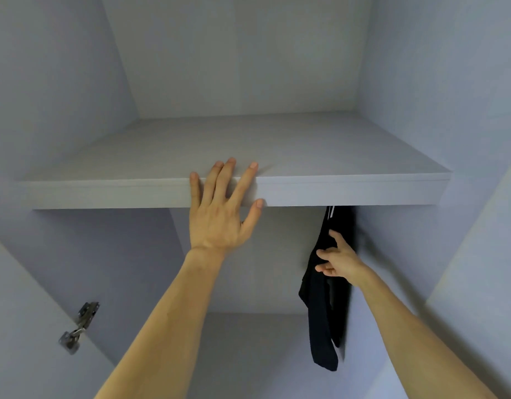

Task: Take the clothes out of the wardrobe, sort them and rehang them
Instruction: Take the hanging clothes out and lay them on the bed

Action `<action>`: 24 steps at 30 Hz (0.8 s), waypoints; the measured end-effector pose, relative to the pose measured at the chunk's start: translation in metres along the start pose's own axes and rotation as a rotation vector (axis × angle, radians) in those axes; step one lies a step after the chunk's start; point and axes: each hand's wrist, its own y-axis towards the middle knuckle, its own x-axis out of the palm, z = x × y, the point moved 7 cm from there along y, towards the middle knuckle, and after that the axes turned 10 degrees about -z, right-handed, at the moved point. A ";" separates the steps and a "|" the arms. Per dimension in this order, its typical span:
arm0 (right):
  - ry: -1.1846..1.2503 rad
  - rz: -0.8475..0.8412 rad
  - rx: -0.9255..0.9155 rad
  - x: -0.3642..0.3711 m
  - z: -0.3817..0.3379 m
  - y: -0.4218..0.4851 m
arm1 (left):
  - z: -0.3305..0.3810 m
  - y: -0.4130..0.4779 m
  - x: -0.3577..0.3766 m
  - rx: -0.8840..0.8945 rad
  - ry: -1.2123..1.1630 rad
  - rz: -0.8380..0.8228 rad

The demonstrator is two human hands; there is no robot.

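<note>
While the left grip (217, 223) lies flat on the smooth shelf (349, 191) (fingers straight), the right grip (339, 259), released, touches limp black cloth (320, 326).

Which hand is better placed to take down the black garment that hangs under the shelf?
The right hand. Its fingers are at the black garment, seemingly touching the cloth, so it probably only needs to grip. The left hand lies flat over the shelf edge, apart from the garment.
</note>
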 end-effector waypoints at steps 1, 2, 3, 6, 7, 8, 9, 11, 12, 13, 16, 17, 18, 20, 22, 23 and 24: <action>0.060 -0.025 -0.014 0.004 -0.002 0.000 | 0.000 0.000 0.000 0.004 0.008 -0.003; 0.099 -0.043 -0.029 0.007 -0.004 -0.001 | 0.000 0.001 0.000 0.006 0.014 -0.008; 0.115 -0.054 -0.049 0.010 -0.007 -0.002 | 0.000 0.000 -0.001 0.005 0.017 -0.012; 0.123 -0.081 -0.102 0.015 -0.019 -0.003 | 0.000 0.001 -0.001 0.003 0.023 -0.020; 0.127 -0.088 -0.117 0.016 -0.023 -0.003 | 0.000 0.001 0.000 0.006 0.021 -0.020; 0.139 -0.095 -0.133 0.016 -0.027 -0.004 | -0.001 0.001 0.000 0.008 0.017 -0.023; 0.152 -0.096 -0.149 0.016 -0.030 -0.006 | -0.001 0.001 0.001 0.010 0.013 -0.026; 0.175 -0.098 -0.182 0.015 -0.036 -0.010 | -0.001 0.000 0.001 0.006 0.007 -0.033; 0.180 -0.099 -0.199 0.016 -0.039 -0.013 | -0.001 -0.001 0.001 0.004 0.005 -0.036; 0.174 -0.098 -0.214 0.016 -0.042 -0.018 | -0.001 -0.001 0.001 0.003 0.003 -0.036; 0.121 -0.092 -0.240 0.020 -0.046 -0.031 | 0.000 -0.001 0.001 0.005 -0.002 -0.033; 0.093 -0.095 -0.242 0.022 -0.045 -0.035 | 0.000 -0.002 0.001 0.006 -0.001 -0.032; 0.057 -0.102 -0.240 0.024 -0.043 -0.040 | 0.000 -0.003 0.000 0.006 -0.004 -0.034; -0.032 -0.115 -0.229 0.032 -0.034 -0.048 | 0.001 -0.004 -0.002 0.006 -0.023 -0.045; -0.105 -0.127 -0.220 0.042 -0.024 -0.057 | 0.002 -0.004 -0.005 -0.002 -0.050 -0.062; -0.129 -0.139 -0.218 0.049 -0.018 -0.062 | 0.003 -0.006 -0.006 -0.012 -0.077 -0.073; -0.147 -0.157 -0.215 0.057 -0.012 -0.068 | 0.003 -0.010 -0.008 -0.023 -0.117 -0.083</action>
